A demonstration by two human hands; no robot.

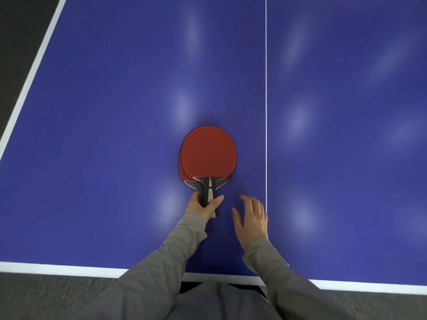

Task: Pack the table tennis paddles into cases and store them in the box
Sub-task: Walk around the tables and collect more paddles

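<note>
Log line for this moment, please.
left grip: holds handle of stacked paddles | right grip: open, empty, beside | cases, box: not in view

We see only a red sliver of the lower paddle [184,177], the rest hidden under the upper paddle [209,153]. Our left hand [201,206] covers much of the handles [209,188], the fingers of our right hand [251,219] are blurred, and the table [104,100] runs off the top and right edges.

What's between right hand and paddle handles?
Head view: the left hand wrapped round the paddle handles, then bare table up to the right hand.
</note>
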